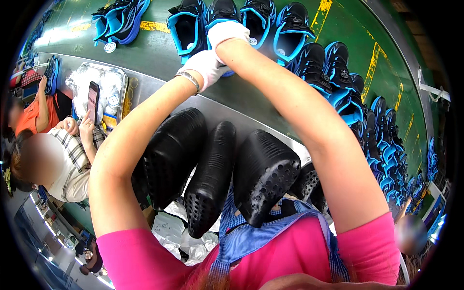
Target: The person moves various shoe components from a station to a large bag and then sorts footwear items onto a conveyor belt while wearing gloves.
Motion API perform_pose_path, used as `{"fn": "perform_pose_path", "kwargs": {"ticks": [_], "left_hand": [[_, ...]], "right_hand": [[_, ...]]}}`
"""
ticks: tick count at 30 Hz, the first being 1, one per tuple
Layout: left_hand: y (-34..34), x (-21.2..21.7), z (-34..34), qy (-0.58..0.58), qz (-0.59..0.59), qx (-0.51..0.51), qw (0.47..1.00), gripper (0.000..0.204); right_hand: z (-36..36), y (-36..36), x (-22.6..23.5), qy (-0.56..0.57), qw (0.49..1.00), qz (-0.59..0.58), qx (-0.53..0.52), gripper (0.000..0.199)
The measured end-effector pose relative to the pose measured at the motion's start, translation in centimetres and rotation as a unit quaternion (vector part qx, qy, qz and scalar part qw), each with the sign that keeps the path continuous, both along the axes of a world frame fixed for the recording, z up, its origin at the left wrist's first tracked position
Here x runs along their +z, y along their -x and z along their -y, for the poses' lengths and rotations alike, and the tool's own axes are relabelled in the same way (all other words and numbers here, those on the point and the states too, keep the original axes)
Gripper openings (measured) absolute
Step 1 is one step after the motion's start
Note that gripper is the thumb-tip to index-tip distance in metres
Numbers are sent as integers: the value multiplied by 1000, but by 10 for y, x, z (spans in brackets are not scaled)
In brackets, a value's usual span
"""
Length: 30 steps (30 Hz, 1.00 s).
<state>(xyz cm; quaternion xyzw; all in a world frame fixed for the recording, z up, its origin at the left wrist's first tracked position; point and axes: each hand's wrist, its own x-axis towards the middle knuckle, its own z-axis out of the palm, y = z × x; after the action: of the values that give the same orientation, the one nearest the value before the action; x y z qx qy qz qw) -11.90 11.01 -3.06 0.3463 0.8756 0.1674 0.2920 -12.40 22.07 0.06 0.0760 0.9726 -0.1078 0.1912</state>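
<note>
White cloth gloves cover both hands. The left hand (205, 67) and the right hand (227, 33) reach forward together onto a black shoe with blue trim (223, 14) that lies on the green conveyor belt (159, 53). The right hand rests on top of the shoe; the left hand closes on its near side. Finger positions are hidden by the gloves, so the exact grip cannot be told. A metal bracelet (189, 78) sits on the left wrist. More shoes of the same kind (338, 72) lie in a row along the belt to the right. Black moulded shoe forms (212, 169) stand between the forearms, near the belt edge. At the left, a seated person (72, 159) holds a phone (92, 100).
</note>
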Motion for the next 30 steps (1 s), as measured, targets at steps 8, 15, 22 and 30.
{"fn": "perform_pose_path", "kwargs": {"ticks": [8, 15, 22, 30], "left_hand": [[22, -32, -3, 104, 99, -88, 986, 47], [20, -16, -13, 171, 46, -108, 978, 50], [22, -4, -31, 284, 41, -132, 949, 55], [15, 3, -21, 292, 29, -75, 953, 56]], "right_hand": [[8, 17, -37, -27, 997, -21, 69, 25], [1, 5, -3, -58, 992, -21, 114, 26], [-19, 13, -10, -113, 981, -35, 153, 24], [-25, 6, -10, -59, 984, -85, 144, 22]]}}
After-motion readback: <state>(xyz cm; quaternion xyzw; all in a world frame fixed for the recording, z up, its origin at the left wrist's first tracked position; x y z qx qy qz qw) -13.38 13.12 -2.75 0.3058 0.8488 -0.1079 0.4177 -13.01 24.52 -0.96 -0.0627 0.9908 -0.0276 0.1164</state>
